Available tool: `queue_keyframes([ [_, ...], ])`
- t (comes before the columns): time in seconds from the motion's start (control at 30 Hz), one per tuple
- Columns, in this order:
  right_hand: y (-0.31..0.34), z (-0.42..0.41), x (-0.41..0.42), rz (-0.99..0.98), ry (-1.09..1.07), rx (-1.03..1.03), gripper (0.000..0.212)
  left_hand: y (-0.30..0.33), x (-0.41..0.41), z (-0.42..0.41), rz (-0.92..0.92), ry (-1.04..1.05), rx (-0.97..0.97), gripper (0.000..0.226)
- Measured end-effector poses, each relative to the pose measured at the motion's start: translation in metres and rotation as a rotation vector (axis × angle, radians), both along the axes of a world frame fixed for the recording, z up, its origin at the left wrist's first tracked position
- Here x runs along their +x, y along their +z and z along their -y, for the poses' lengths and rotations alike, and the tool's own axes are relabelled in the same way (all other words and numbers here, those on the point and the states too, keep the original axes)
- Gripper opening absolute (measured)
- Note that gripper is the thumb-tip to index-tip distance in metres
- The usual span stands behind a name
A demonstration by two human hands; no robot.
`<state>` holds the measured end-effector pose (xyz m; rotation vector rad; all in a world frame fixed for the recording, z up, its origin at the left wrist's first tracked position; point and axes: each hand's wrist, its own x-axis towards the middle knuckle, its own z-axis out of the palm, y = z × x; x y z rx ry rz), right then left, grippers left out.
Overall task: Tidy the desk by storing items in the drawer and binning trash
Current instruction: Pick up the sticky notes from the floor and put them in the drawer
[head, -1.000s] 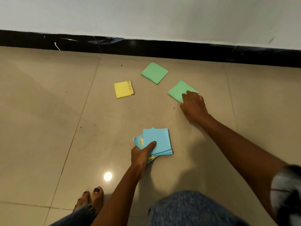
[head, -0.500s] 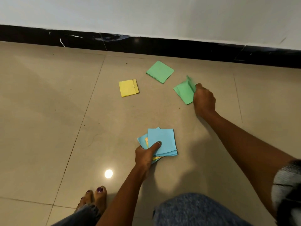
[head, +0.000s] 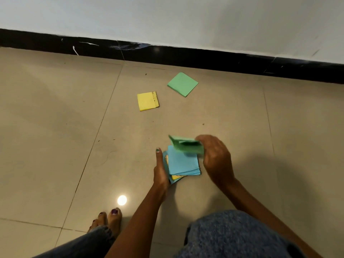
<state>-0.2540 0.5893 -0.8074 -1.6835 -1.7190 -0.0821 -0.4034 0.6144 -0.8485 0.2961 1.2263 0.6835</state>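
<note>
Green paper pad, blurred with motion, pinched in my right hand between thumb and fingers, carried above the far edge of the collected stack. Stack: blue sheets on top, a yellow edge showing at the near corner, lying on the tiled floor. My left hand presses flat against the stack's left side, fingers straight and together, one fingertip reaching past the far corner. It braces the pile; it does not pinch it.

Step in hand, as I judge it: gathering scattered paper pads into one pile, ahead of taking them to drawer or bin. Neither drawer nor bin is in view.

Position: the green pad sits just above the blue top sheet, overlapping its far right corner, tilted and not yet laid flat. Cannot tell whether it touches the stack.

Next move calls for: lowering the green pad square onto the blue sheets, releasing the pinch, with the left hand kept as a stop so the pile does not slide on the glossy tile.

Remaining on floor: a yellow pad and a second green pad, both well apart from my hands, nearer the black skirting. Both need a forward reach.
</note>
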Motion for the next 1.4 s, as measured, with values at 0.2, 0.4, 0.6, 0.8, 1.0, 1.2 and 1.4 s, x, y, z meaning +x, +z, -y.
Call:
queue_keyframes([
  [0.2, -0.047, 0.038, -0.01, 0.129, 0.108, -0.204, 0.039, 0.004, 0.001, 0.001, -0.137, -0.049, -0.003, 0.045],
  [0.4, -0.038, 0.033, -0.009, 0.041, 0.099, -0.299, 0.028, -0.001, 0.001, 0.005, -0.19, -0.067, 0.016, 0.023],
  [0.6, 0.002, -0.048, -0.02, -0.064, 0.074, -0.261, 0.025, -0.006, 0.003, 0.005, -0.277, -0.049, 0.094, 0.012],
  [0.8, -0.009, -0.164, -0.055, -0.301, -0.06, -0.531, 0.019, -0.013, 0.004, 0.005, -0.274, -0.041, 0.09, 0.01],
  [1.0, -0.032, -0.226, -0.076, -0.329, -0.315, -0.734, 0.037, -0.015, 0.007, 0.006, -0.294, -0.025, 0.098, 0.012],
  [1.2, -0.033, -0.231, -0.089, -0.249, -0.396, -0.86, 0.052, -0.014, 0.008, 0.007, -0.32, -0.048, 0.111, 0.01],
  [1.4, -0.033, -0.223, -0.094, -0.472, -0.385, -0.795, 0.025, -0.014, 0.008, 0.006, -0.33, -0.065, 0.096, 0.014],
])
